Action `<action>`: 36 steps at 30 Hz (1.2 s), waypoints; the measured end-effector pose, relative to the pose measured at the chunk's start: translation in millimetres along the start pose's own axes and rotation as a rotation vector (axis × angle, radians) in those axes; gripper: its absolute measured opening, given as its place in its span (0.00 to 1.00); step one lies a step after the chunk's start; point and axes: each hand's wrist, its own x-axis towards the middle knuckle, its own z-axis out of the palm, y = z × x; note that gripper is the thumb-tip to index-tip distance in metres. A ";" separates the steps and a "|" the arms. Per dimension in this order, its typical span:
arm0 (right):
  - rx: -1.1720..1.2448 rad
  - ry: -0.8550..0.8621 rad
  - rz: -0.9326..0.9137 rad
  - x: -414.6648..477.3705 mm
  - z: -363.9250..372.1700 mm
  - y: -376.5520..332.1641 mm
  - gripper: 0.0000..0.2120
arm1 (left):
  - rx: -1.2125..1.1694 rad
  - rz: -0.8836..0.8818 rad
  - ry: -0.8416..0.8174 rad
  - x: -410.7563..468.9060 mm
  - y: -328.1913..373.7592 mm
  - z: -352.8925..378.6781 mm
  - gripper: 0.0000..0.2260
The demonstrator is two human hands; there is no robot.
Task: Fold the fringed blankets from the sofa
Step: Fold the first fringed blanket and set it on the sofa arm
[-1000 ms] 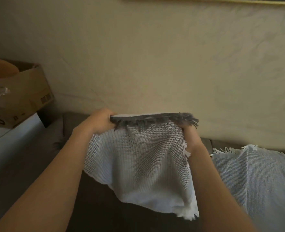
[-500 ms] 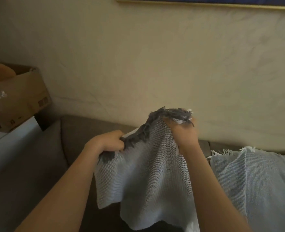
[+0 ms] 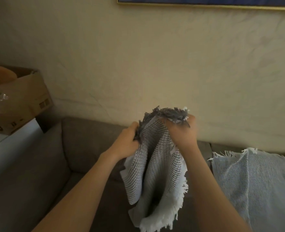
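Observation:
A grey-and-white waffle-weave blanket with a dark grey fringe on top and a white fringe below hangs bunched above the brown sofa. My left hand grips its upper edge by the dark fringe. My right hand grips the same fringed edge, a little higher and close beside the left. A second pale blue blanket with white fringe lies spread over the sofa on the right.
A cardboard box holding a tan round object and clear plastic stands on a white surface at the left. The beige wall rises behind the sofa, with a gold picture frame at the top.
My hands have come together, so the blanket's top edge, stretched flat a second ago, is now bunched into folds between them. The view has tilted up a little.

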 end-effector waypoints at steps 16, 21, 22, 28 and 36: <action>-0.284 -0.049 -0.141 -17.5 10.8 16.5 0.16 | -0.547 -0.388 0.588 37.8 32.7 -41.1 0.18; -0.241 -0.283 -0.258 -27.8 13.7 9.2 0.30 | -0.543 -0.401 0.691 45.8 28.2 -53.0 0.16; -0.265 -0.321 -0.296 -28.5 14.9 8.1 0.31 | -0.525 -0.404 0.712 46.1 25.8 -54.6 0.16; -0.456 -0.352 -0.438 -32.9 23.8 9.4 0.32 | -0.627 -0.398 0.772 43.9 23.5 -66.0 0.22; -0.697 -0.165 -0.506 -51.9 67.5 29.9 0.06 | -0.614 -0.409 0.758 43.7 19.3 -69.4 0.23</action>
